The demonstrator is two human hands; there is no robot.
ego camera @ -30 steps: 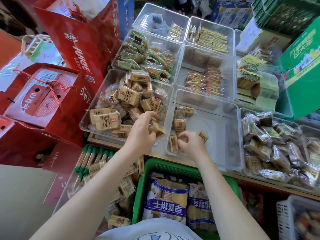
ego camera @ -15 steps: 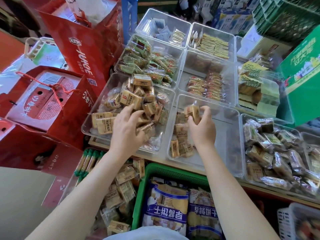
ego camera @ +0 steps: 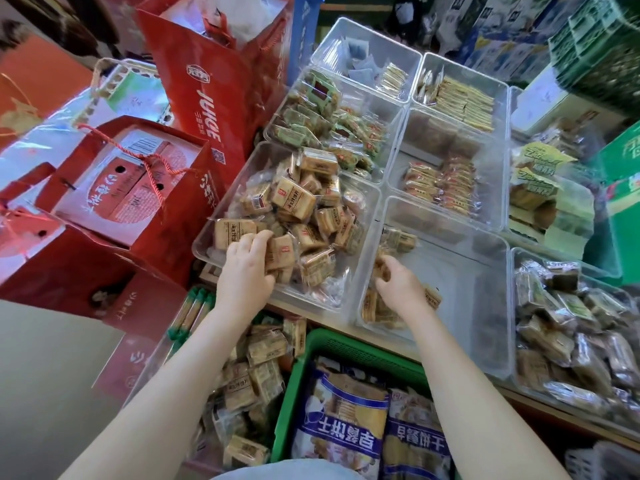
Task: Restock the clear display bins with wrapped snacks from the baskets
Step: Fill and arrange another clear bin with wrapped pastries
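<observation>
Both grips are down in the clear display bins: the left hand (ego camera: 245, 268) curls its fingers around a tan wrapped snack (ego camera: 281, 252) at the near edge of the heaped bin (ego camera: 207, 242), while the right hand (ego camera: 401, 289) pinches a snack at the near left corner of the sparse bin (ego camera: 485, 303). Half a second ago the right hand was lifted toward the far end of that bin holding a packet upright; it has since dropped back toward the small row of snacks (ego camera: 379, 311) lined against the left wall, suggesting one more piece is being set in line. Below the tabletop edge, the clear basket (ego camera: 258, 375) holds more tan packets, beside a green basket (ego camera: 349, 348) of larger bags.
</observation>
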